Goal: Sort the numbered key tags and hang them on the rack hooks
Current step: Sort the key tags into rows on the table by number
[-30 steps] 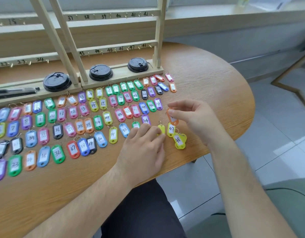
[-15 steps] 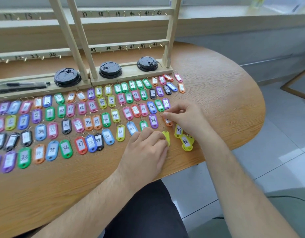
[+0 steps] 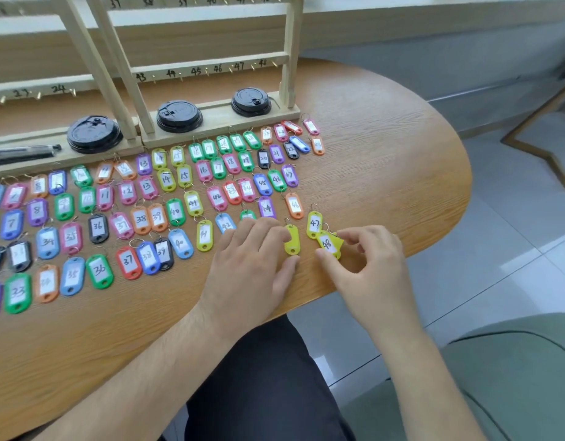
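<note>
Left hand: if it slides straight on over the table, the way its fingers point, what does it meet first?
Probably the purple tag 44, lying just beyond the fingertips of the left hand; the green tag beside it looks equally close.

Left hand (image 3: 252,259): palm down just left of the yellow tag 48 (image 3: 328,245), fingers straight and close together. Right hand (image 3: 370,265): fingers curled, thumb and fingertips pinching that tag. Left forearm (image 3: 141,367) and right forearm (image 3: 424,361) extend from the tag back toward the body.
</note>
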